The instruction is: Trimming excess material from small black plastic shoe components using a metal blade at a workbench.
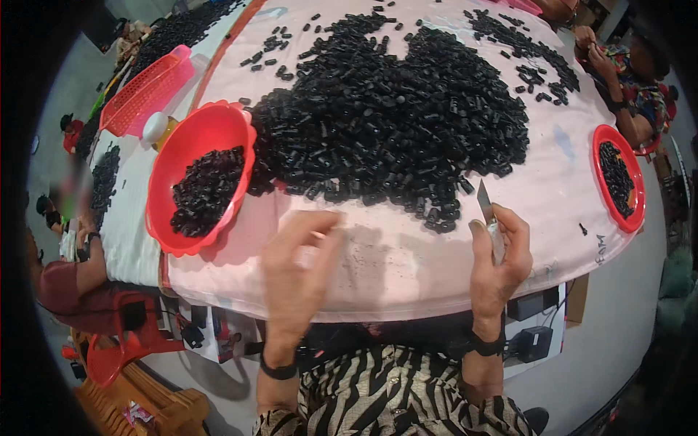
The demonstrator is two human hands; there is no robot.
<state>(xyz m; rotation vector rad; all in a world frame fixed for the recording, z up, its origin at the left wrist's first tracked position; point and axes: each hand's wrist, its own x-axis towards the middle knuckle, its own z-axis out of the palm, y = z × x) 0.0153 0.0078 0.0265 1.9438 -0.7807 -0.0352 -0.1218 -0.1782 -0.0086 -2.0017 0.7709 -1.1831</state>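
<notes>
My right hand [502,251] is closed round a small knife [485,200], its blade pointing up and away from me. My left hand [298,265] is in the air over the pink cloth, smeared by motion; whether anything is in its fingers cannot be made out. Beyond both hands spreads a big heap of small black cylindrical plastic pieces [392,109]. To the left of my left hand stands a red scalloped bowl [161,189], tilted toward me, with more black pieces [207,189] in it.
Pink cloth [392,283] covers the table, its near edge just before my body. At the right edge lies a red oval tray [635,171] of black pieces. Pink baskets [145,91] and a white-capped jar [155,128] stand left. Other people sit at both sides.
</notes>
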